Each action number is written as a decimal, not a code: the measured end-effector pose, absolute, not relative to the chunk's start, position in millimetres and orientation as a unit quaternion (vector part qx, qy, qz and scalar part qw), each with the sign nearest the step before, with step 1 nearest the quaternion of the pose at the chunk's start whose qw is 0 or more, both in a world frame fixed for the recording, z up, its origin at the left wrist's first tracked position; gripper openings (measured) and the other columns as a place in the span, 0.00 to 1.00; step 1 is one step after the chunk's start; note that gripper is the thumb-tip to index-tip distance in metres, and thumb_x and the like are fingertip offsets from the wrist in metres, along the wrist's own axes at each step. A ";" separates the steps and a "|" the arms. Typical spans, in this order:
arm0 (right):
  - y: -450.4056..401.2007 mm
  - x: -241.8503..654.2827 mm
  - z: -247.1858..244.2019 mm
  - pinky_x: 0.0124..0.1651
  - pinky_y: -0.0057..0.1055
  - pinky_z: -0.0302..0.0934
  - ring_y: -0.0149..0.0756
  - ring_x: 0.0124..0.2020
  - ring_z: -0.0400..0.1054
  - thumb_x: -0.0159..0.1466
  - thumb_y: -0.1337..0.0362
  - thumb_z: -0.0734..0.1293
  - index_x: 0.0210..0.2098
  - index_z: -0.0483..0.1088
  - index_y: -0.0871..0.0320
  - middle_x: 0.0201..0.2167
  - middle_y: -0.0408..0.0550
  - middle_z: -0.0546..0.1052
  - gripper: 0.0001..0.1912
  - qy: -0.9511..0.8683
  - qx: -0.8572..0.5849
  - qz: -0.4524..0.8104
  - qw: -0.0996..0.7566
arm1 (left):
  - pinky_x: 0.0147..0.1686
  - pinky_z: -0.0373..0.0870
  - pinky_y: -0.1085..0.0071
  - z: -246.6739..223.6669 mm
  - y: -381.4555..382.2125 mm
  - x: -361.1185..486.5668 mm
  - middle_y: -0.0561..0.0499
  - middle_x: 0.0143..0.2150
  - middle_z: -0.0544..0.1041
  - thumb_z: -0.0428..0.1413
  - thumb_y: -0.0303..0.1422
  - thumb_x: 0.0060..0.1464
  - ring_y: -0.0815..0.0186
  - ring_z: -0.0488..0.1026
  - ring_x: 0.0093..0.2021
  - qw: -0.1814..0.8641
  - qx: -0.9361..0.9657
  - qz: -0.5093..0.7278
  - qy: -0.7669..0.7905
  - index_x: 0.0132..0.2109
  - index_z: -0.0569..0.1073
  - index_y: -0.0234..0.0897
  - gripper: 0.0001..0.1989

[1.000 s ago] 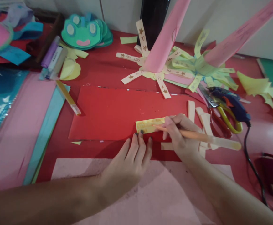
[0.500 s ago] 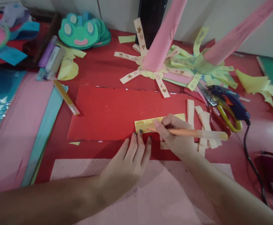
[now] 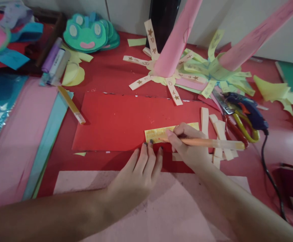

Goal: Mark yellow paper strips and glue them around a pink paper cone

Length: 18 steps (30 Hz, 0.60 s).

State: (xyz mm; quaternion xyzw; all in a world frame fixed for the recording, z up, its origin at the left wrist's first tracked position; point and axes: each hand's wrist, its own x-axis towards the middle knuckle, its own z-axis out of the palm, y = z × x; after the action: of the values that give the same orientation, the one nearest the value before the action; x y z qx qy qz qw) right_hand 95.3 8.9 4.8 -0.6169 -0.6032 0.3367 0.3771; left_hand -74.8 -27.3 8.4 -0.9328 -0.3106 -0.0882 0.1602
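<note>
My right hand (image 3: 190,148) is closed round an orange felt-tip pen (image 3: 212,143), whose tip rests on a pale yellow paper strip (image 3: 155,133). Yellow-orange colouring covers much of that strip. It lies slantwise over a red sheet of card (image 3: 113,121). My left hand (image 3: 142,168) lies flat with its fingers spread, the fingertips at the strip's lower edge. Beside my right hand is a loose pile of cream paper strips (image 3: 220,129), partly covered by the hand and pen.
Pink paper cones (image 3: 171,50) with lettered strips stand at the back. Scissors (image 3: 249,131) and a glue gun (image 3: 247,107) with a black cord lie right. An orange-yellow marker (image 3: 71,105), more markers (image 3: 53,60) and coloured sheets (image 3: 23,134) are left, near green frog cut-outs (image 3: 86,35).
Almost nothing differs. Both hands, the pen and the strip hold nearly the same position, and the view has shifted very slightly.
</note>
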 end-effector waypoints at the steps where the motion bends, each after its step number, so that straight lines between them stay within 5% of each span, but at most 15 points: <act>1: 8.9 95.1 4.8 0.16 0.22 0.50 0.22 0.13 0.54 0.59 0.61 0.64 0.17 0.55 0.57 0.11 0.35 0.61 0.17 -0.603 -0.618 0.334 0.378 | 0.41 0.73 0.65 8.4 -27.3 -74.9 0.36 0.44 0.76 0.41 0.21 0.55 0.57 0.75 0.43 0.161 -0.933 -0.088 -0.311 0.51 0.67 0.21 0.18; 18: 8.8 96.9 3.4 0.17 0.22 0.49 0.22 0.14 0.53 0.59 0.62 0.64 0.17 0.55 0.57 0.11 0.35 0.59 0.17 -0.600 -0.618 0.334 0.381 | 0.41 0.73 0.65 8.4 -27.3 -74.5 0.36 0.44 0.76 0.41 0.20 0.55 0.57 0.75 0.43 0.160 -0.933 -0.088 -0.310 0.51 0.67 0.21 0.18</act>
State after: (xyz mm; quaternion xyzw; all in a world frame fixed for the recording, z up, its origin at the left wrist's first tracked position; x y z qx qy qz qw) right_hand 96.9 8.8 3.4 -0.6184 -0.6004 0.3344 0.3812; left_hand -74.5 -27.3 8.4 -0.9332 -0.3098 -0.0875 0.1598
